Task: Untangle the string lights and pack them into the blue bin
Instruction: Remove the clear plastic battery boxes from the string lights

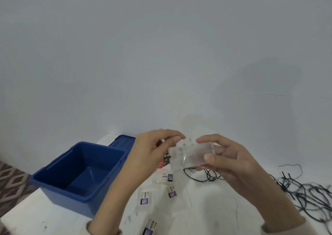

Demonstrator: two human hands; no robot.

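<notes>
both hands are raised at the lower centre of the frame, over a white worktop (206,207). between them is a clear plastic case (190,153). the left hand (154,150) has its fingers curled and pinches the case's upper left edge between thumb and fingertips. the right hand (228,161) grips the case's right end, thumb on the near face and fingers behind it. a thin black wire (203,175) loops on the worktop just below the case; whether it joins the case cannot be told.

the string lights (305,193) lie as a tangle of dark cord at the lower right of the frame, well apart from the blue bin (62,197). the bin stands open at the lower left, on the worktop's left edge, with a blue lid (122,141) just behind it. several small clear packets with printed labels (144,198) lie scattered on the worktop between the forearms. a patterned floor (10,180) shows at the far left, and a pale wall (161,55) fills the upper frame.
</notes>
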